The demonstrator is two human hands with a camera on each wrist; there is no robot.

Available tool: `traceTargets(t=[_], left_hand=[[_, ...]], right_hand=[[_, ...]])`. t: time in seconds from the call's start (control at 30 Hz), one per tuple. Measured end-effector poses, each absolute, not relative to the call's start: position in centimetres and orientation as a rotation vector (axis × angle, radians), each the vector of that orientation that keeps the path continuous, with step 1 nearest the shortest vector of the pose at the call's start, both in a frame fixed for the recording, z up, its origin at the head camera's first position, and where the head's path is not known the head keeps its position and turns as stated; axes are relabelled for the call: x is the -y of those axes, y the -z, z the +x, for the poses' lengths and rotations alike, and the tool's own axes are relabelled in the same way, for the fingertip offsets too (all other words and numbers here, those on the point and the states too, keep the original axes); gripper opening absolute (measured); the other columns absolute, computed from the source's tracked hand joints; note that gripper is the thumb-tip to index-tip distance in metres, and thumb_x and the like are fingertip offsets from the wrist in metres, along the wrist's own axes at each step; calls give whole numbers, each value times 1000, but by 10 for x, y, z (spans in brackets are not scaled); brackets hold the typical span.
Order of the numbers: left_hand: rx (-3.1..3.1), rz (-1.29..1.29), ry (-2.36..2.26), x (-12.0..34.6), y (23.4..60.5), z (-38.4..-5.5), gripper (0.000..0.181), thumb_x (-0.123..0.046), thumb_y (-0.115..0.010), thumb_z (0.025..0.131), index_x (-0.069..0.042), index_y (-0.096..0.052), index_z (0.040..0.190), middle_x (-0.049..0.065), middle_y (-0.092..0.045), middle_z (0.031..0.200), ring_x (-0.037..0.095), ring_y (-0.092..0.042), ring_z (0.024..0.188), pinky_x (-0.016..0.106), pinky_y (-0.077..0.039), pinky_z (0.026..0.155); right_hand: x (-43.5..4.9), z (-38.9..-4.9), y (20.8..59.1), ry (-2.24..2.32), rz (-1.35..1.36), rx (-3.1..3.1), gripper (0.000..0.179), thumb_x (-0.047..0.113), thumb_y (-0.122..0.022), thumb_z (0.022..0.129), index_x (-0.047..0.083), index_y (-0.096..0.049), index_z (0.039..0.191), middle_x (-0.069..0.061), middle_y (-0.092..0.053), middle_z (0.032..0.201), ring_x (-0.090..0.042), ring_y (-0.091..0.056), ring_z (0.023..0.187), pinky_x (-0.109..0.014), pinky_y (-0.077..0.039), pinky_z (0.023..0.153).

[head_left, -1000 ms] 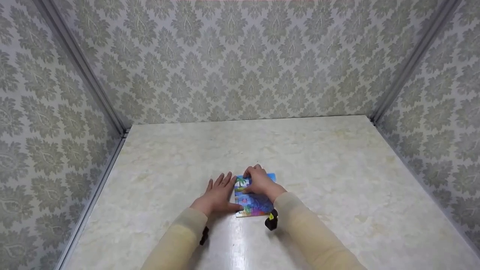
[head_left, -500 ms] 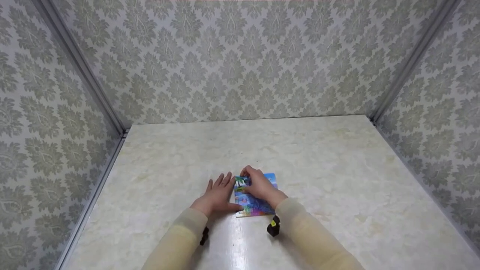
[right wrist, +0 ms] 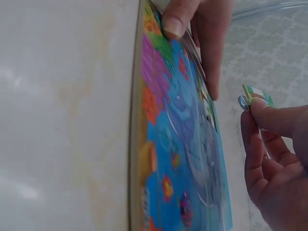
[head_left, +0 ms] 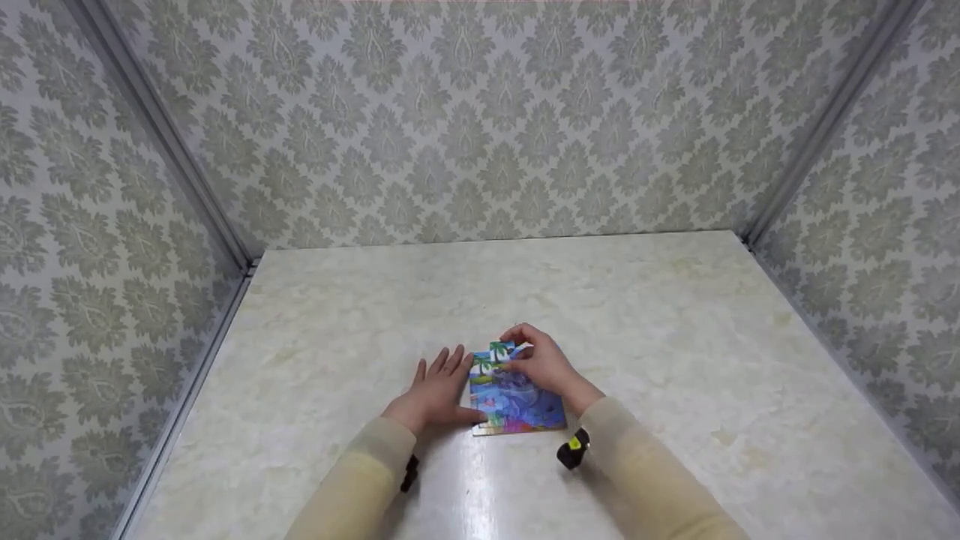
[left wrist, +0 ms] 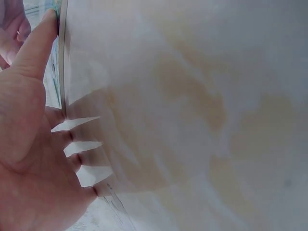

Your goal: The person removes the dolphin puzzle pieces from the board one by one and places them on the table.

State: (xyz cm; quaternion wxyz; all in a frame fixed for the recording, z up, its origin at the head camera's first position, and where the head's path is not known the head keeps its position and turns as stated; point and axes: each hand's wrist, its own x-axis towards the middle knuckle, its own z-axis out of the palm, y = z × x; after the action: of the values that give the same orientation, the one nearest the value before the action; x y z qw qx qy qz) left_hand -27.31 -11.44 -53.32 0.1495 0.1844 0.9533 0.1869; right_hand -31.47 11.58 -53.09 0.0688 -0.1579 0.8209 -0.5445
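Note:
A jigsaw puzzle (head_left: 517, 409) with a bright undersea picture lies flat on the table. My left hand (head_left: 431, 397) spreads along its left side, the thumb resting on the puzzle's near left corner. In the right wrist view a blue-grey dolphin and small fish show on the puzzle's face. My right hand (head_left: 551, 367) pinches a small puzzle piece (right wrist: 260, 95) between thumb and fingers, at the puzzle's far edge. A palm tree is printed on that piece, and another shows on the puzzle beside it. In the left wrist view my left thumb (left wrist: 36, 53) lies over the puzzle's edge.
The pale marbled table (head_left: 360, 300) extends around the puzzle on all sides. Patterned wallpaper panels (head_left: 465, 127) rise at the back and both sides, with grey metal posts at the corners. A black wrist device (head_left: 574, 448) sits below my right sleeve.
My right hand has shifted from over the puzzle's far left part to the right, and the palm-tree piece now shows in its fingers. The left hand stays in place.

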Motion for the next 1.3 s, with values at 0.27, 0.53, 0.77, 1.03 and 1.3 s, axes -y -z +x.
traceTargets(t=[0.27, 0.53, 0.77, 1.03, 1.3], left_hand=[[-2725, 524, -517, 117, 532, -272, 111, -64, -72, 87, -13, -14, 167, 11, -7, 175, 37, -2, 162, 66, -2, 127], [-2725, 512, -515, 116, 535, -272, 113, -64, -73, 86, -13, -14, 167, 10, -6, 175, 36, -2, 163, 65, -2, 128], [-2726, 495, -535, 115, 536, -273, 114, -64, -75, 85, -14, -15, 167, 9, -7, 175, 35, -1, 163, 64, -1, 128], [-2724, 498, -526, 114, 533, -272, 113, -64, -74, 85, -14, -15, 167, 9, -7, 175, 35, -1, 163, 64, -1, 128], [-2719, 525, -530, 115, 534, -272, 111, -62, -73, 87, -14, -14, 167, 11, -6, 175, 36, -1, 162, 65, 0, 128]], right_hand=[[-163, -330, 526, 1670, -298, -2511, 36, -5, -73, 90, 5, -63, 123, -16, -62, 120, -21, -68, 93, -27, -58, 81], [-215, -350, 529, 1629, -162, -2561, 40, -6, -69, 91, 0, -59, 130, -20, -59, 121, -18, -67, 90, -25, -55, 72], [-246, -361, 533, 1558, 17, -2553, 41, -3, -67, 94, 7, -56, 132, -17, -56, 129, -20, -62, 94, -28, -52, 70], [-262, -365, 545, 1434, 17, -2605, 41, -4, -67, 94, 7, -59, 133, -15, -57, 129, -25, -54, 107, -27, -52, 88], [-261, -366, 547, 1382, 8, -2634, 43, -3, -65, 95, 5, -59, 137, -20, -56, 134, -28, -54, 114, -36, -49, 96]])
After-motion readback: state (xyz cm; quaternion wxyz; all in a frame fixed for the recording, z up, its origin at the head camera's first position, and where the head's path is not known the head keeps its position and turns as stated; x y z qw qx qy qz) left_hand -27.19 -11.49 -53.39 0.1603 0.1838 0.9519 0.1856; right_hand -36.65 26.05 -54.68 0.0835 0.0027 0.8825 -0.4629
